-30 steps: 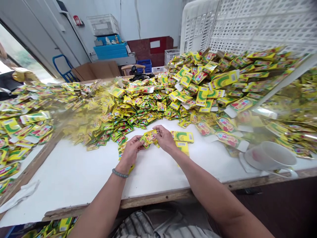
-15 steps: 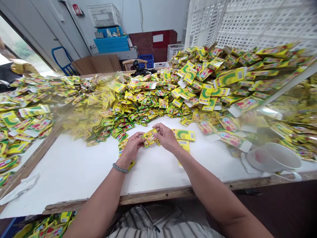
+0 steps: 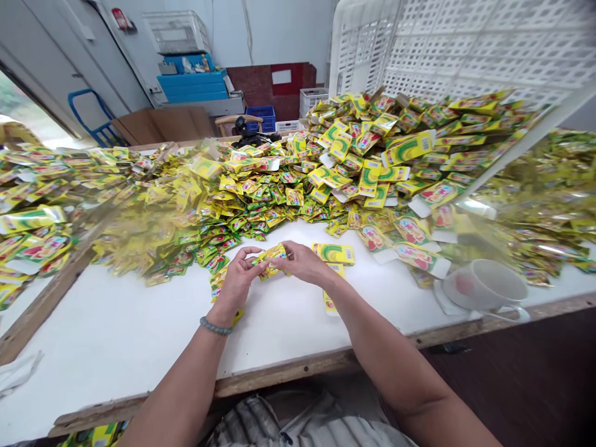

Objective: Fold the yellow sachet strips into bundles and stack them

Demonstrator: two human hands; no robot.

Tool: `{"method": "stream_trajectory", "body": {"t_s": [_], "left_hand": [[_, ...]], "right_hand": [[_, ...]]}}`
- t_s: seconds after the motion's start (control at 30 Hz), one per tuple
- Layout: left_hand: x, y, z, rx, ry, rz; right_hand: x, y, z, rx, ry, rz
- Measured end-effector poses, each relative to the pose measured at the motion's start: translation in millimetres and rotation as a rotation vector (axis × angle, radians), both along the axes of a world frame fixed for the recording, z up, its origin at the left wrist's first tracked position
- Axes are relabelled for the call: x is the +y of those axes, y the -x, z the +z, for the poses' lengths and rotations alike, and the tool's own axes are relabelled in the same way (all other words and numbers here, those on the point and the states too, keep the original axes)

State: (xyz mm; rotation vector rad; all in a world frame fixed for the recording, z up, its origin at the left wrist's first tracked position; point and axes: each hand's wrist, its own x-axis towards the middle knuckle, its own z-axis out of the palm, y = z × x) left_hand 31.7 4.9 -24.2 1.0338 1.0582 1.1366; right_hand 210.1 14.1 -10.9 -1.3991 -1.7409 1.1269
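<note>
Bare left hand and right hand both have a pinching grip on a small shiny yellow-and-green plastic sachet, maybe several, mid-frame over the white wood-edged desk. Lining-up step, I reckon; next move wants light, even pressure.

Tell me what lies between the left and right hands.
In the head view, yellow packaging spans the gap, held by the left hand and the right hand; one packet or several, I cannot tell.

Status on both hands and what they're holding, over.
Left hand, right hand: both pinching yellow packaging. Packaging partly hidden by grip. Yellow boxes beside right hand; packet heap ahead.
</note>
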Motion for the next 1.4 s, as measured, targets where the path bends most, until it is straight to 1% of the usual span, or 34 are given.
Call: {"method": "stream_trajectory", "body": {"t_s": [0.07,0.1,0.23,0.3,0.4,0.47,0.53,0.57,0.6,0.67,0.73,0.8,0.87,0.93,1.0,1.1,1.17,1.23,1.33,1.4], "left_hand": [[-0.1,-1.5,1.5,-0.003,0.003,-0.016],[-0.1,-2.7,2.2,-0.005,0.007,-0.025],[-0.3,-8.5,3.4,-0.013,0.017,-0.067],[-0.3,-10.9,3.5,-0.014,0.016,-0.08],[-0.9,-12.3,4.1,-0.001,0.011,-0.082],[-1.6,-11.5,4.8,0.033,0.009,-0.065],[-2.6,-9.6,5.1,0.085,0.013,-0.04],[-3.0,-8.4,5.0,0.116,0.023,-0.029],[-3.4,-7.4,4.7,0.148,0.037,-0.024],[-3.7,-6.3,3.3,0.203,0.078,-0.039],[-3.3,-6.9,1.2,0.231,0.128,-0.074],[-2.4,-8.7,-1.5,0.234,0.167,-0.105],[-1.4,-10.5,-4.5,0.22,0.197,-0.119],[-0.7,-11.3,-7.4,0.21,0.236,-0.125],[-0.7,-10.9,-9.3,0.222,0.275,-0.117],[-1.5,-9.5,-9.7,0.253,0.296,-0.068],[-2.2,-9.0,-8.5,0.255,0.284,-0.011],[-2.6,-9.1,-7.3,0.227,0.266,0.037],[-2.2,-10.2,-7.1,0.124,0.213,0.115],[-1.2,-11.1,-8.0,0.033,0.16,0.178]], "right_hand": [[-0.1,-4.5,1.8,0.039,0.073,0.101],[0.3,-6.5,1.6,0.073,0.091,0.12],[3.3,-11.7,-1.9,0.153,0.076,0.073],[4.3,-12.4,-2.8,0.177,0.083,0.077],[5.1,-17.0,0.1,0.202,0.091,0.108],[6.1,-27.8,4.6,0.182,0.06,0.075],[8.6,-46.0,9.7,0.082,0.015,-0.03],[10.5,-56.7,12.0,-0.023,-0.002,-0.108],[12.9,-67.5,13.7,-0.168,-0.007,-0.196],[18.1,-85.5,15.4,-0.457,0.059,-0.336],[22.4,-94.6,14.3,-0.582,0.113,-0.365],[24.3,-93.2,10.6,-0.582,0.133,-0.321],[24.0,-83.3,4.3,-0.513,0.134,-0.251],[22.8,-68.9,-4.2,-0.369,0.134,-0.204],[21.8,-53.8,-13.4,-0.177,0.138,-0.196],[21.9,-35.8,-22.9,0.103,0.206,-0.205],[22.4,-27.6,-24.0,0.293,0.254,-0.215],[22.4,-21.0,-21.5,0.458,0.25,-0.242],[20.5,-11.5,-16.6,0.626,0.2,-0.269],[18.6,-5.6,-15.4,0.698,0.168,-0.282]]}}
